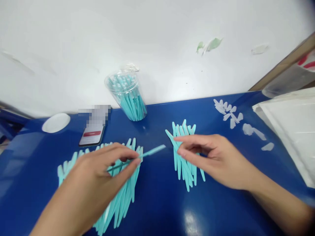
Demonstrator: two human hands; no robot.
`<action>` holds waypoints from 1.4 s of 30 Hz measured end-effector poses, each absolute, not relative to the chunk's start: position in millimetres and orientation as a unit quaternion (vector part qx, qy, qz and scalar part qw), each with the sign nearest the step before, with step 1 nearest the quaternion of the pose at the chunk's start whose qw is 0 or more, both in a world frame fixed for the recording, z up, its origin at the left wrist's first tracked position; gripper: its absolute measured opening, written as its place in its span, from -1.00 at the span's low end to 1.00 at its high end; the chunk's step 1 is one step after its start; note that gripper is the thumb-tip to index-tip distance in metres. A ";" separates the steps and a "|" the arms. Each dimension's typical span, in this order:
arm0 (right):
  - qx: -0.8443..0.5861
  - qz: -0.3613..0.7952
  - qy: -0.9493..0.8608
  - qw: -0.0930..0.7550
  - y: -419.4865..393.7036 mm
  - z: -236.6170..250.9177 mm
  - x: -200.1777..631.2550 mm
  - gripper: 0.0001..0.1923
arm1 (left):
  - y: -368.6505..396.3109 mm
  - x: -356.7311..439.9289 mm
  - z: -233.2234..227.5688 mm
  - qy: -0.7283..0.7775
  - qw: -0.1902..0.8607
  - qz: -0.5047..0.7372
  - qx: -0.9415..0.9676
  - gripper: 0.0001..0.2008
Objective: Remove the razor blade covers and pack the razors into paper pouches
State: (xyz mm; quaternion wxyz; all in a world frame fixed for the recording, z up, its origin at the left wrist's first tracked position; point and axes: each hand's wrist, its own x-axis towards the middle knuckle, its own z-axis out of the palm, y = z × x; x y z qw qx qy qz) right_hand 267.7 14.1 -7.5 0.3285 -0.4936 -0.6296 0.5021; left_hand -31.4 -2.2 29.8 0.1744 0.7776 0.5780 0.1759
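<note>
My left hand [108, 173] pinches one slim teal stick, which looks like an eyebrow razor [154, 150], between thumb and fingertips. Its wider end points right, towards my other hand. Below my left hand spreads a large pile of teal eyebrow razors [120, 206], partly covered by the hand. Over a smaller pile of the same razors [188, 175] is my right hand [214, 157], its index finger stretched out and its thumb close beneath. Nothing shows between those fingers, though the other fingers are partly hidden.
Several capped razors stand in a tilted-looking clear cup [133, 105] by the white wall. A phone [91, 136] and a white round lid [56, 123] lie at left on the blue table [157, 209]. Small translucent pieces [231, 114] and a white bag [290, 121] are at right.
</note>
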 end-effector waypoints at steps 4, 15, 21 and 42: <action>-0.567 0.328 -0.650 0.384 27.1 -11.2 287.4 -0.64 | -10.1 -61.7 35.3 0.717 0.082 0.129 0.680 -0.61; -0.714 0.101 -0.629 0.292 62.5 -1.4 341.5 -0.80 | -47.0 -48.3 33.6 0.711 -0.111 0.010 0.694 -0.74; -0.767 0.094 -0.597 0.214 66.4 8.7 373.9 -0.77 | -26.3 17.7 37.6 0.694 0.030 0.045 0.718 -0.55; -0.776 0.061 -0.628 0.027 123.4 6.7 353.9 -0.74 | 13.8 47.6 32.6 0.595 0.336 0.070 0.727 -0.68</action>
